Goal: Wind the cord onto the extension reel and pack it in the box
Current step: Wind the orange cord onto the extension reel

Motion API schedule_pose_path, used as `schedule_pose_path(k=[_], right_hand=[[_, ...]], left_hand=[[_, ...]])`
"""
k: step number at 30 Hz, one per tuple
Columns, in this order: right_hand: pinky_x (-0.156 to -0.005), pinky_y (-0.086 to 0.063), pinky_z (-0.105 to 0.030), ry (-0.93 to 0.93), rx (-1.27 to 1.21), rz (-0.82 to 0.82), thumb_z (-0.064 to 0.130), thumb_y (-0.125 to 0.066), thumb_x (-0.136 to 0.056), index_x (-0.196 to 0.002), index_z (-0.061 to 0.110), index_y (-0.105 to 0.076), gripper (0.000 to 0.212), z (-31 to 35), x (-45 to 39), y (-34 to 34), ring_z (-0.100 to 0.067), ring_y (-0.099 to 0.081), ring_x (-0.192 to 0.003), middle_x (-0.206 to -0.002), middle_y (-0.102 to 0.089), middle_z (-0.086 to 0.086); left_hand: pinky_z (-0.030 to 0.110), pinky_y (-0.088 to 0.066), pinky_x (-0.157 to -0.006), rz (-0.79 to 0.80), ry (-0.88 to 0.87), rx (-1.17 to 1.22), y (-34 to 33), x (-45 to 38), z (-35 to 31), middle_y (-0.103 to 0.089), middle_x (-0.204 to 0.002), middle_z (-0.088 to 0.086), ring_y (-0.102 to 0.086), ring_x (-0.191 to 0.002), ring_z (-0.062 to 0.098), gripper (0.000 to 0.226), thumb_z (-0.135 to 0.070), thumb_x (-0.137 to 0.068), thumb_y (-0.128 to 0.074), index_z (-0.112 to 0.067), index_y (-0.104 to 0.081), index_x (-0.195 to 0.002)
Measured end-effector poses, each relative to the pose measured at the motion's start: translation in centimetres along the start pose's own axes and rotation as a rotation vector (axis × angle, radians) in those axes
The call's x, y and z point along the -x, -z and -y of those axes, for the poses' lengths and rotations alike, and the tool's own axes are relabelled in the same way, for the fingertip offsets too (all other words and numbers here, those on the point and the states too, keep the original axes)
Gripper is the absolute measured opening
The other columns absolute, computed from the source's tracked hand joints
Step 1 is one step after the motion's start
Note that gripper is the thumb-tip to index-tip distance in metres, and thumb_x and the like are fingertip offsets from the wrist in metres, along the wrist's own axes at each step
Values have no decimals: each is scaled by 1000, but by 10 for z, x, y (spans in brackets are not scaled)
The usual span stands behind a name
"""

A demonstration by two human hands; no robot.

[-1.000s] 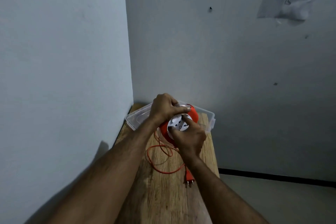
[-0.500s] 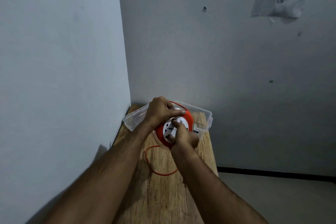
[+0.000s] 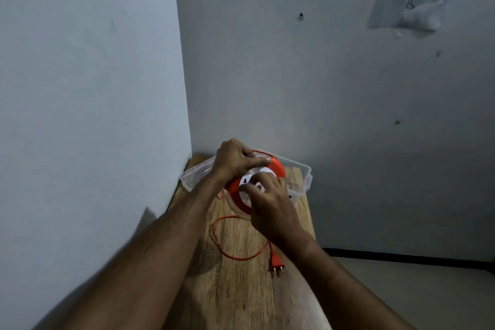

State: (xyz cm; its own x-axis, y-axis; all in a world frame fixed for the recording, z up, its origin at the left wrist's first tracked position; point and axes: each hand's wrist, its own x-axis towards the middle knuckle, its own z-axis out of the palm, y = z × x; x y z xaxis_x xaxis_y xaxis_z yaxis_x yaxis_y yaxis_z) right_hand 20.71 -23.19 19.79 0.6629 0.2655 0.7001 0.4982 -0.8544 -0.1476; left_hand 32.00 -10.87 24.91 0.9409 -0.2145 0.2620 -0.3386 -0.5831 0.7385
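Note:
An orange extension reel (image 3: pixel 278 167) with a white socket face is held above the wooden table (image 3: pixel 241 289), just in front of a clear plastic box (image 3: pixel 305 171). My left hand (image 3: pixel 235 159) grips the reel's top rim. My right hand (image 3: pixel 267 201) lies over the white centre with fingers curled on it, hiding most of the face. A loose loop of orange cord (image 3: pixel 227 249) trails from the reel onto the table and ends in an orange plug (image 3: pixel 276 265) lying near the right edge.
The narrow table stands in a corner, with a wall (image 3: pixel 93 115) close on the left and another behind the box. Its right edge drops to the floor (image 3: pixel 428 289). A clear plastic bag (image 3: pixel 412 0) hangs on the back wall.
The loose cord on the table has grown shorter, from several loops to one. My right hand has shifted round on the reel's white centre. The plug is in sight again.

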Motion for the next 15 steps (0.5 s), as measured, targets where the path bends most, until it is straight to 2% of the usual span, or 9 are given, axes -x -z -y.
schedule_pose_path(k=[1, 3, 9, 10, 12, 15], right_hand=[[-100, -44, -42, 138, 106, 92, 13, -79, -81, -119, 23, -62, 43, -7, 0, 1, -21, -55, -116, -122, -60, -5], [-105, -37, -50, 254, 180, 205, 19, -78, -82, -129, 29, -58, 52, -15, -2, 8, -25, -50, -126, -132, -53, -8], [-114, -26, -57, 486, 338, 353, 30, -78, -85, -132, 30, -55, 52, -39, -9, 20, -29, -43, -132, -139, -45, -11], [-114, -26, -59, 513, 379, 364, 30, -77, -85, -133, 31, -56, 52, -40, -11, 20, -31, -43, -133, -139, -45, -11], [-109, -30, -61, 560, 433, 367, 29, -78, -84, -132, 32, -58, 53, -40, -13, 19, -33, -44, -132, -138, -46, -12], [-104, -36, -60, 603, 451, 334, 31, -79, -82, -126, 30, -63, 46, -39, -16, 16, -33, -50, -123, -131, -50, -12]], left_hand=[[28, -59, -66, 8, 2, -1, 2, 0, 0, -77, -74, -1, -70, -63, 10, 50, -62, -73, -82, -14, -84, -86], [25, -56, -65, 36, 2, 3, 5, 0, 1, -76, -72, -1, -70, -63, 9, 47, -59, -74, -83, -14, -84, -85], [30, -55, -58, 120, 0, -22, 10, 1, 4, -76, -65, -3, -71, -59, 11, 45, -64, -68, -84, -20, -85, -79], [30, -52, -55, 127, -3, -26, 9, 1, 4, -74, -62, -3, -70, -55, 10, 44, -64, -68, -84, -20, -84, -75], [20, -42, -46, 146, -13, -20, 7, 3, 3, -69, -52, -7, -62, -46, 3, 39, -61, -68, -86, -24, -79, -62], [12, -33, -41, 150, -28, -58, 2, 4, 0, -59, -42, -11, -53, -39, -1, 40, -55, -71, -86, -27, -68, -50]])
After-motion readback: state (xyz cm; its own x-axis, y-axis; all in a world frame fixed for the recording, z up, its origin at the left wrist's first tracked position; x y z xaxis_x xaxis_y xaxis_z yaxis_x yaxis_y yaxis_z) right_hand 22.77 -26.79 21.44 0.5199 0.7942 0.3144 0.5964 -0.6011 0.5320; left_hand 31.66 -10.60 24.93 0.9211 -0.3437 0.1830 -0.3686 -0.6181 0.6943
